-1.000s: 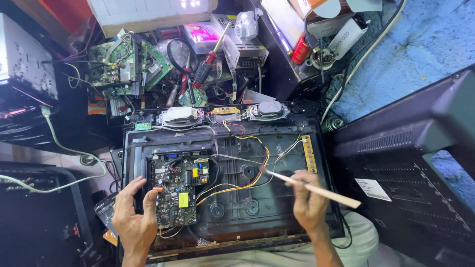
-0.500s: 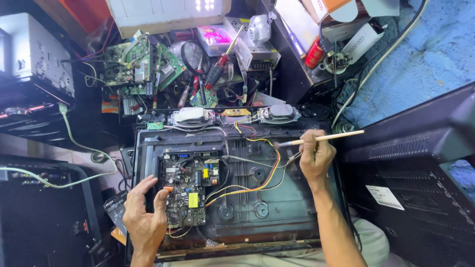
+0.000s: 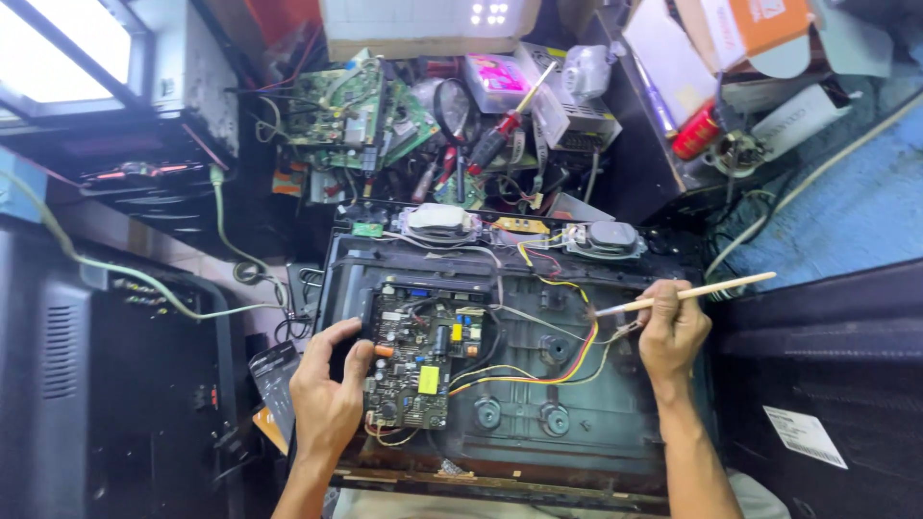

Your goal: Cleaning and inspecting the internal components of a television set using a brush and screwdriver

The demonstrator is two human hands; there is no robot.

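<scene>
An opened flat television chassis (image 3: 577, 432) lies face down in front of me, dark metal with coloured wires (image 3: 553, 370) across it. My left hand (image 3: 327, 394) grips the left edge of its black circuit board (image 3: 415, 360), which carries a yellow part and other components. My right hand (image 3: 671, 332) holds a thin wooden-handled brush (image 3: 687, 294) at the chassis's right side, its tip pointing left toward the wires. Two oval speakers (image 3: 604, 236) sit along the far edge.
Beyond the chassis is a cluttered pile: green circuit boards (image 3: 351, 106), a red-handled screwdriver (image 3: 500, 135), a magnifier, boxes. A dark television back cover (image 3: 836, 384) stands at the right, another dark set (image 3: 106, 384) at the left with a pale green cable (image 3: 144, 288).
My right hand with the brush moved from the chassis's near right up to its right edge, the handle swinging to point right. My left hand stayed on the board.
</scene>
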